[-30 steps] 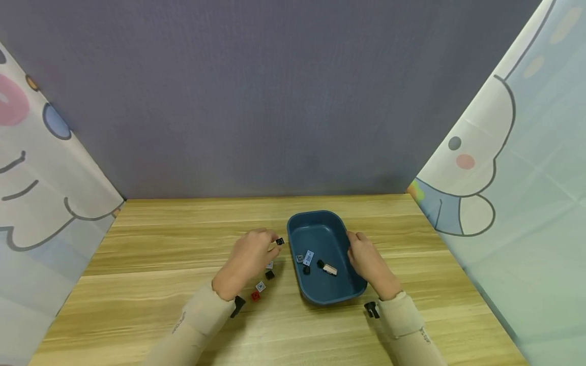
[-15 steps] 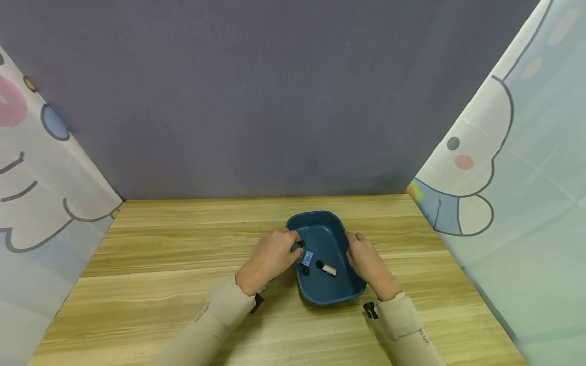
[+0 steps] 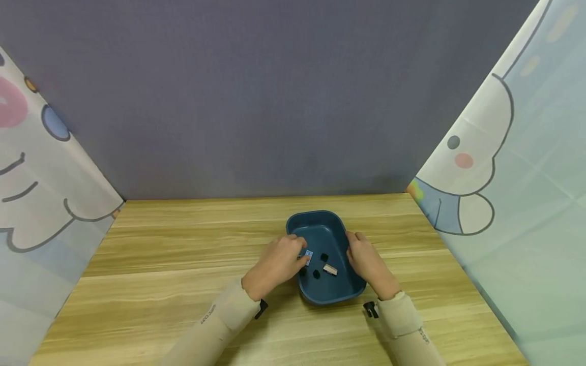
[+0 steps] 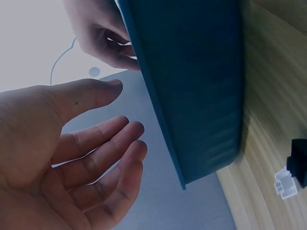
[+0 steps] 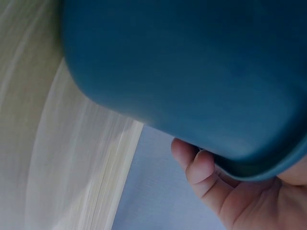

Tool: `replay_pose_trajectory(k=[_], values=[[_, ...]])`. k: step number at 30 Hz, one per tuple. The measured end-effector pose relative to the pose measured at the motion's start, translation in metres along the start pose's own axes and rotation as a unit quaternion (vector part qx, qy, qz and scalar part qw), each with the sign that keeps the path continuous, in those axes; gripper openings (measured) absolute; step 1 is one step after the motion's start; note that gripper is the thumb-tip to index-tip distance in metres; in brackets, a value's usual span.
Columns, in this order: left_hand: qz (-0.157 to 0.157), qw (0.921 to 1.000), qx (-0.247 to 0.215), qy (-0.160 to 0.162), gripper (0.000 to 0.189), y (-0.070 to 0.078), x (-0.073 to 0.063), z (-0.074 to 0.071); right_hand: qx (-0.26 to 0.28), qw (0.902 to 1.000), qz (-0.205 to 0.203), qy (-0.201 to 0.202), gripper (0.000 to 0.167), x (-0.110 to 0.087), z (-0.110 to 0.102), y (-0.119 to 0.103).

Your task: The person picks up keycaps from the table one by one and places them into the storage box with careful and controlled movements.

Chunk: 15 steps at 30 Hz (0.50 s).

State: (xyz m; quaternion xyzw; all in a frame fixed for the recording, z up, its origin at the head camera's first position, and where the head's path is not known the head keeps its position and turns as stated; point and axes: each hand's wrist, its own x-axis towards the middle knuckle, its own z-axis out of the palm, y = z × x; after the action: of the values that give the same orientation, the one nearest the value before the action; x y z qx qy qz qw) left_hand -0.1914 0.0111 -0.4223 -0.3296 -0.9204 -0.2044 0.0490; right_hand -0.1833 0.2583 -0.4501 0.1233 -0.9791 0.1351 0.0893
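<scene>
A dark blue plastic bin (image 3: 330, 295) stands on the wooden table. Over its left rim reaches my left hand (image 3: 280, 259), with loosely bent fingers and nothing between them in the left wrist view. Below that hand lies a light blue rectangular piece (image 3: 309, 257), partly covered by the fingers. Small black pieces (image 3: 324, 257) and a pale oblong piece (image 3: 330, 270) lie on the bin's floor. My right hand (image 3: 368, 262) grips the bin's right rim; in the right wrist view its fingers (image 5: 200, 167) curl under the rim.
Left of the bin, a small white piece (image 4: 287, 184) and a black piece (image 4: 298, 160) lie on the table, hidden by the left arm in the head view. Black clips (image 3: 371, 309) sit at the cuffs. A grey panel (image 3: 265, 101) rises behind the table.
My left hand has carried a small black piece from the table into the bin and let it go. More black pieces now lie apart inside. The right hand stays on the rim.
</scene>
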Motion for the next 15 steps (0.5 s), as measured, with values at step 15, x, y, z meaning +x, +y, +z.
replay_pose_trajectory(k=[15], values=[[-0.051, 0.9979, -0.018, 0.037, 0.028, -0.013, -0.034, -0.019, -0.006, 1.0, -0.003, 0.0, 0.042, 0.0, 0.0, 0.003]])
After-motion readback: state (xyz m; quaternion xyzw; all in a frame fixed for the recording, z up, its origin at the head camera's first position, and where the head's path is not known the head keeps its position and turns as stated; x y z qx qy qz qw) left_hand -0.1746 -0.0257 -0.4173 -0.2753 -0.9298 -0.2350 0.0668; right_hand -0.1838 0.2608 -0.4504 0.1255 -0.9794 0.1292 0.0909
